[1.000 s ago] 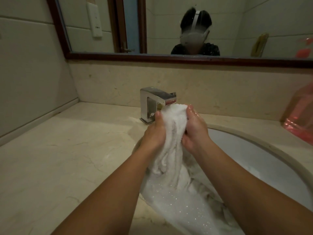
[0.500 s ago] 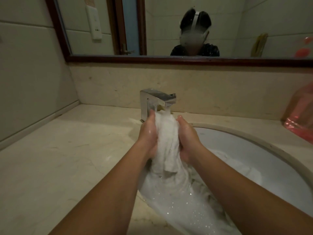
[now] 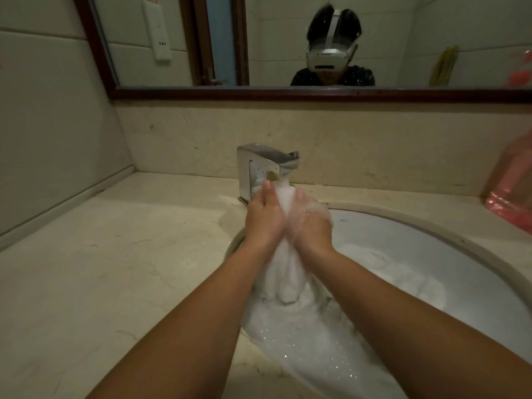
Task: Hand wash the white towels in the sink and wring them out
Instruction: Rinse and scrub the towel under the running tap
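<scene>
A wet white towel (image 3: 283,272) hangs bunched between my two hands over the sink (image 3: 472,254). My left hand (image 3: 263,220) grips its left side and my right hand (image 3: 309,226), covered in foam, grips its right side, palms facing each other just below the chrome faucet (image 3: 264,168). The towel's top end pokes out above my fingers. Its lower part trails down into soapy, foamy water (image 3: 302,341) in the basin, where more white cloth (image 3: 403,280) lies.
A beige marble counter (image 3: 115,269) spreads to the left. A pink translucent container (image 3: 512,185) stands at the right edge. A framed mirror (image 3: 316,92) on the wall behind reflects a person wearing a headset.
Both hands slid lower on the towel and pressed closer together under the faucet. The towel bunch between them got narrower, and foam now covers my right hand.
</scene>
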Motion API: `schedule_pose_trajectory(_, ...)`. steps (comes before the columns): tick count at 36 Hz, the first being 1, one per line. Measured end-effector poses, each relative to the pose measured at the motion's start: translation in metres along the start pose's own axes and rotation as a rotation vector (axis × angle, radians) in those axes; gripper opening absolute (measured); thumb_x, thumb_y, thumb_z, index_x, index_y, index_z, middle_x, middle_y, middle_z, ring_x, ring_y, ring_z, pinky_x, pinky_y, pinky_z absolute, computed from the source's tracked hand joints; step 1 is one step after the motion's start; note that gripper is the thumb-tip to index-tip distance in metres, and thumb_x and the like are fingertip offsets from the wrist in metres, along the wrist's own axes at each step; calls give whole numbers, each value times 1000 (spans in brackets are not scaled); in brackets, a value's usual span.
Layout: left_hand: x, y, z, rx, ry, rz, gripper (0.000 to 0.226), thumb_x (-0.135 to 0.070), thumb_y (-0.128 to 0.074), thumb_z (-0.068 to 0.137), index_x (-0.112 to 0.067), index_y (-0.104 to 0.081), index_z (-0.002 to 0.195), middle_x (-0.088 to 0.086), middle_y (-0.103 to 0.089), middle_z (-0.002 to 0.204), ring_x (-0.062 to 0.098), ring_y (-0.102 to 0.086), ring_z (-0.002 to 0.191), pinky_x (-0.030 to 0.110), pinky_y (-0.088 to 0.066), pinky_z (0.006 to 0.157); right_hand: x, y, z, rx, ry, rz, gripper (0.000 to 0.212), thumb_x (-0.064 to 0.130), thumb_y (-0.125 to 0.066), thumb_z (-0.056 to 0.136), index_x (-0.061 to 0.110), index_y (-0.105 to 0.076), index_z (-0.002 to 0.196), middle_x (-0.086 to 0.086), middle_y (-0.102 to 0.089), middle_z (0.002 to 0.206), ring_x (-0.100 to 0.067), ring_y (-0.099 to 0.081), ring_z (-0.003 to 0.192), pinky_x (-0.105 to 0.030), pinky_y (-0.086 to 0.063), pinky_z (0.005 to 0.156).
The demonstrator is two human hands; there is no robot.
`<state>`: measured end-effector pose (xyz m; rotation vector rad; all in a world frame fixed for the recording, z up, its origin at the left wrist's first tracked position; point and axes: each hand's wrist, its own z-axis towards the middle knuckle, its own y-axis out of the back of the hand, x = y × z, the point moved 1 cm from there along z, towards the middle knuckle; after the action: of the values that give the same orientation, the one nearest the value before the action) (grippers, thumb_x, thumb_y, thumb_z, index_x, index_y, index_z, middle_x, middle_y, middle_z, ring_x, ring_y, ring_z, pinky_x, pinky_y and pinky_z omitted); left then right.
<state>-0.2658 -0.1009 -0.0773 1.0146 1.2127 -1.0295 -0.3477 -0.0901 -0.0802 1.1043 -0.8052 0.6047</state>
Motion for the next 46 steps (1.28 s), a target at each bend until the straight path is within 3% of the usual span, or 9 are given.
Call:
schedule_pose_trajectory(4, -5, 1, -2, -23, 8, 38, 62, -56, -30, 111, -14, -62, 143, 13, -67, 138, 32, -61, 130, 48, -47, 113, 3, 3, 4, 8, -97, 122, 54, 39, -24, 117, 10, -65, 139, -15, -65, 142, -33, -56, 135, -39, -40, 111)
schedule_pose_trajectory(10, -5, 8, 5, -16, -18, 69, 60, -49, -28, 114, -8, -59, 146, 14, -61, 147, 30, -54, 139, 32, -40, 112, -7, -1, -3, -26, -75, 490, 50, 51, -44, 112, 12, -74, 112, -10, -76, 110, -25, -71, 103, -41, -55, 94)
schedule_pose_trajectory(22, 4, 2, 10, 117, -10, 188, 92, -80, -7, 98, -22, -43, 160, 5, -44, 165, 26, -40, 152, 50, -29, 126, -9, 14, 4, -30, -191, 879, 20, 39, -71, 97, 27, -75, 112, 1, -76, 122, -22, -71, 118, -50, -52, 112)
schedule_pose_trajectory(26, 6, 9, 16, 114, 94, 189, 94, -83, -12, 97, -18, -51, 154, 9, -55, 155, 29, -52, 142, 46, -42, 116, -9, 21, 6, -28, -144, 932, 15, 29, -76, 94, 26, -82, 107, -4, -78, 120, -24, -74, 115, -49, -56, 108)
schedule_pose_trajectory(31, 6, 16, 21, 69, 249, 13, 73, -76, -33, 102, -16, -57, 136, -5, -55, 87, 12, -52, 73, 30, -41, 64, -22, 19, 19, -24, -271, 1068, 52, 41, -85, 77, 19, -78, 124, -14, -75, 129, -36, -73, 120, -52, -57, 105)
schedule_pose_trajectory(35, 5, 15, 19, 131, 290, -171, 89, -93, -47, 82, -15, -72, 118, 5, -79, 104, 26, -76, 95, 45, -60, 94, -33, 12, 16, 53, -366, 923, 52, 48, -75, 88, 13, -74, 126, -16, -79, 118, -37, -77, 110, -58, -57, 104)
schedule_pose_trajectory(41, 2, 17, 17, 126, 201, -309, 75, -77, -66, 73, -13, -78, 112, 10, -82, 101, 30, -79, 99, 52, -60, 100, -32, 3, 10, 165, -361, 585, 45, 60, -61, 93, 25, -73, 119, -4, -79, 113, -30, -76, 103, -48, -60, 98)
schedule_pose_trajectory(44, 3, 17, 19, 146, 210, -343, 81, -74, -69, 68, -11, -78, 119, 11, -81, 107, 29, -78, 103, 50, -59, 102, -30, 3, 8, 202, -348, 490, 41, 58, -58, 98, 24, -73, 114, -1, -79, 100, -25, -75, 85, -31, -58, 66)
schedule_pose_trajectory(46, 4, 17, 18, 174, 221, -349, 83, -75, -69, 67, -11, -77, 120, 12, -80, 110, 30, -78, 104, 51, -59, 103, -32, 4, 7, 182, -343, 514, 30, 47, -59, 101, 26, -73, 117, -7, -80, 102, -31, -75, 86, -39, -62, 67)
